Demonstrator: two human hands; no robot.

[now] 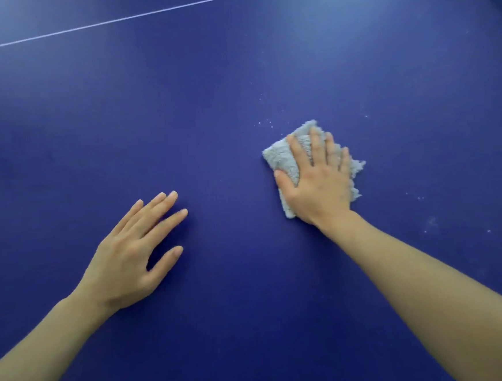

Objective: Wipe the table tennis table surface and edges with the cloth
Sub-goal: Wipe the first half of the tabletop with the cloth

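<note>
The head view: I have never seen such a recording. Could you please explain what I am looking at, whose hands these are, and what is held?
There is no machine here. A person wears a camera on the head, so the one picture looks down at their own bare hands over a blue table. The right hand presses flat, fingers straight, on a grey cloth. The left hand is open and holds nothing. A white line crosses the far part. Pale specks lie just beyond the cloth.
</note>
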